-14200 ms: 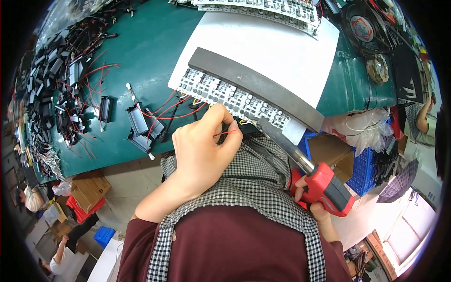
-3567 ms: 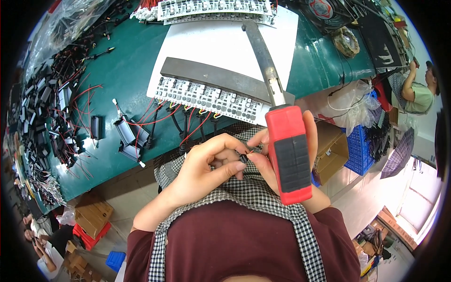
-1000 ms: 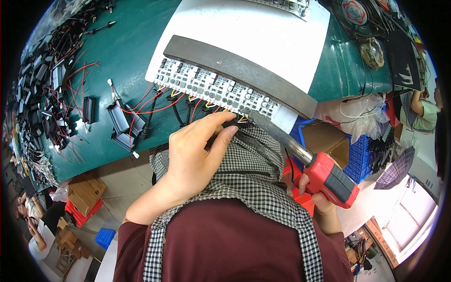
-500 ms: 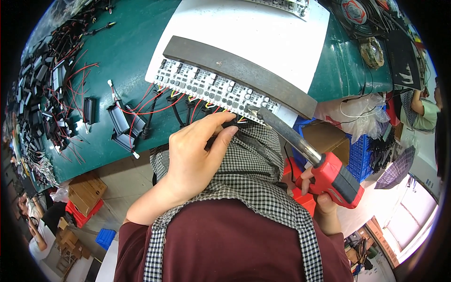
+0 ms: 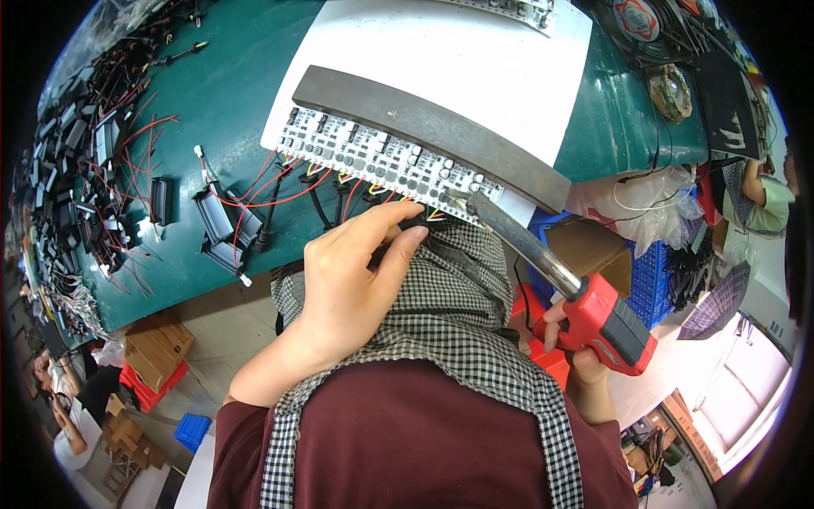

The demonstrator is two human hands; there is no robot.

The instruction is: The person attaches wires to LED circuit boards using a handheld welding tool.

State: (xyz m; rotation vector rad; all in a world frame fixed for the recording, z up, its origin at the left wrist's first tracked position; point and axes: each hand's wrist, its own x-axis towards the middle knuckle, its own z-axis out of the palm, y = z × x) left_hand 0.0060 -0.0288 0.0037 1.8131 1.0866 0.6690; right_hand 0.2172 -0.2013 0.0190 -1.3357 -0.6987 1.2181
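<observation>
A strip of white circuit boards (image 5: 373,157) dotted with small components lies along the near edge of a dark metal bar (image 5: 424,123). My left hand (image 5: 356,263) is at the boards' near edge, index finger and thumb pinching a dark cable (image 5: 414,223) whose thin coloured wire ends meet the edge. In my right hand (image 5: 564,335) is a red and black soldering gun (image 5: 606,327), gripped by its handle. Its metal barrel slants up and left, and the tip is at the boards' right part, just right of my left fingertips. Exact tip contact cannot be made out.
A white sheet (image 5: 500,76) lies under the boards on the green table (image 5: 229,110). Black housings (image 5: 216,216) with red wires lie to the left, before a large pile of black parts (image 5: 64,161). A fan (image 5: 640,21) stands far right. Blue crates (image 5: 649,284) sit below the table's right side.
Almost nothing differs. The boards and the bar have shifted very slightly left; both hands and the soldering gun keep their places.
</observation>
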